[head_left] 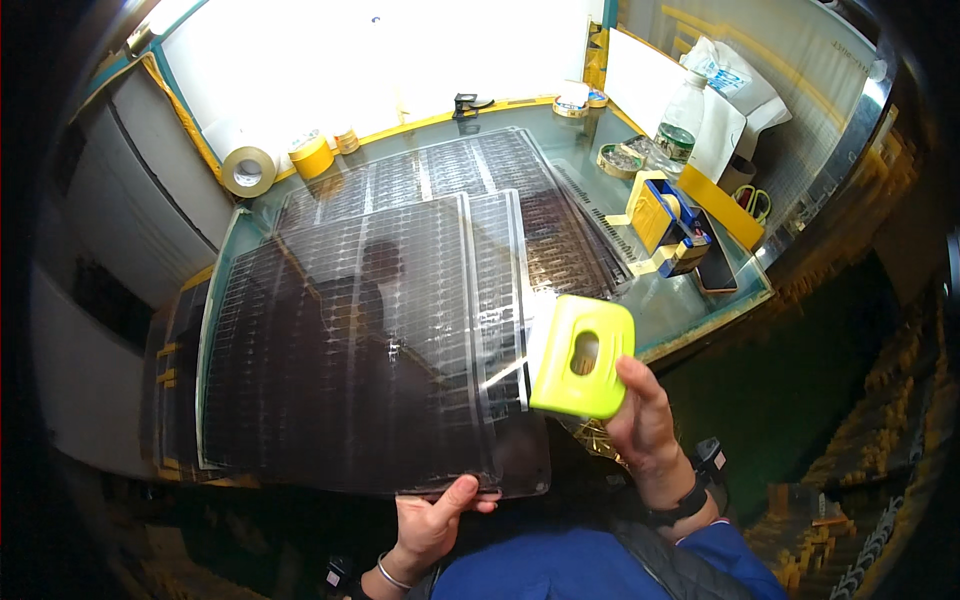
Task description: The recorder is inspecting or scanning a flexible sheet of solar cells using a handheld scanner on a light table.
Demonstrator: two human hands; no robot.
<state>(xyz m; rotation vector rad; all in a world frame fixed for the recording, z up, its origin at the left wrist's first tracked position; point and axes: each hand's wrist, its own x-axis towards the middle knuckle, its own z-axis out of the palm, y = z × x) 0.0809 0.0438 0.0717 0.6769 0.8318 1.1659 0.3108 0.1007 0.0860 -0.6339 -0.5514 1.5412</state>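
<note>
If the left hand [435, 522] slackens its pinch by the worktop's near edge [702, 328], the dark sheet [340, 400] could slip; the right hand [643, 418] clasps a lime-green tool [555, 352].

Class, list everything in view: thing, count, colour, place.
Table: one, greenish glass, centre
Sheets: several, dark, over the table
Tool: one, lime, right of the sheets
Tape rolls: about seven, mixed colours, back and right
Dispenser: one, blue and yellow, table's right side
Slab: one, dark, phone-like, beside the dispenser
Bottle: one, clear, green label, back right
Bag: one, white, behind the bottle
Scissors: one pair, greenish handles, right
Clip: one, black, back
Panel: one, white, back
Wristband: one, black, right wrist
Bracelet: one, silvery, left wrist
Top: one, blue, bottom edge
Left grip: one, bare, pinching a sheet's near edge
Right grip: one, bare, holding the tool
</note>
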